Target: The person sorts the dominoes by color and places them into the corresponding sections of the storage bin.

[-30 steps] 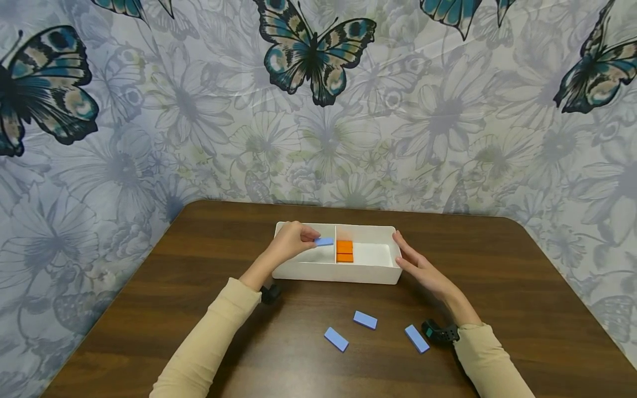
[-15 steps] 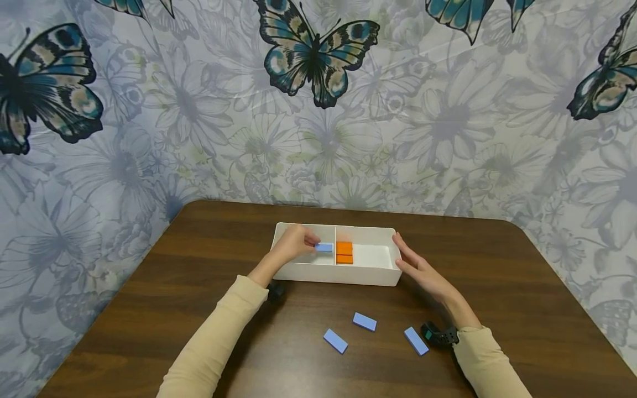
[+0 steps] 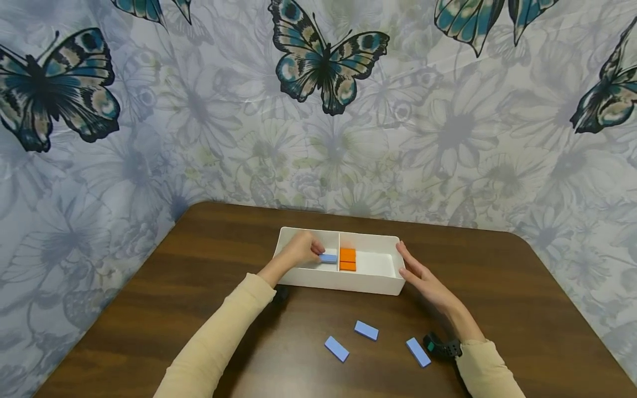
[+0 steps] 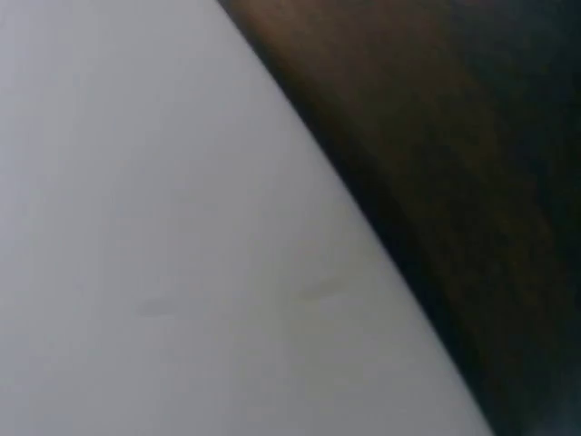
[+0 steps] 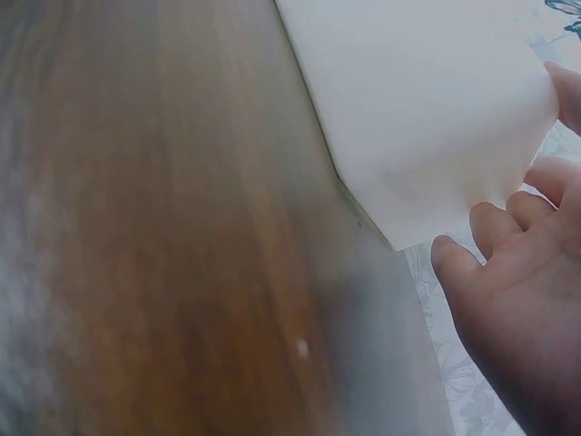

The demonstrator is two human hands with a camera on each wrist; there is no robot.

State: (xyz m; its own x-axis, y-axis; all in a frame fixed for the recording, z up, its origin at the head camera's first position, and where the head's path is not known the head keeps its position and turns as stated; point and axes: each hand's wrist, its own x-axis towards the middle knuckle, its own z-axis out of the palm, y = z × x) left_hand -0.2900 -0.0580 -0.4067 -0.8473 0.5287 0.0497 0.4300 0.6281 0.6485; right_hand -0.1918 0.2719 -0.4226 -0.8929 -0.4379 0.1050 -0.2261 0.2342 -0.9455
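A white two-compartment box (image 3: 343,281) stands on the table. Reaching into its left compartment, my left hand (image 3: 300,249) pinches one end of a blue block (image 3: 328,258) low inside, close to the divider. Whether the block touches the floor of the box, I cannot tell. Two orange blocks (image 3: 348,259) lie in the right compartment against the divider. At the box's right end, my right hand (image 3: 425,282) rests its fingers on the outer wall; the right wrist view shows fingertips (image 5: 490,222) there. The left wrist view holds only the blurred box wall (image 4: 182,182) and table.
Three blue blocks lie loose on the brown table (image 3: 249,354) in front of the box: one block (image 3: 337,349) nearest the left arm, another (image 3: 366,330) in the middle, a third (image 3: 418,352) beside the right wrist's black band (image 3: 442,346). A butterfly-patterned cloth (image 3: 209,138) hangs behind.
My left hand has lowered the blue block from near the rim deeper into the left compartment. The right hand keeps its place on the box end. The head view has shifted slightly.
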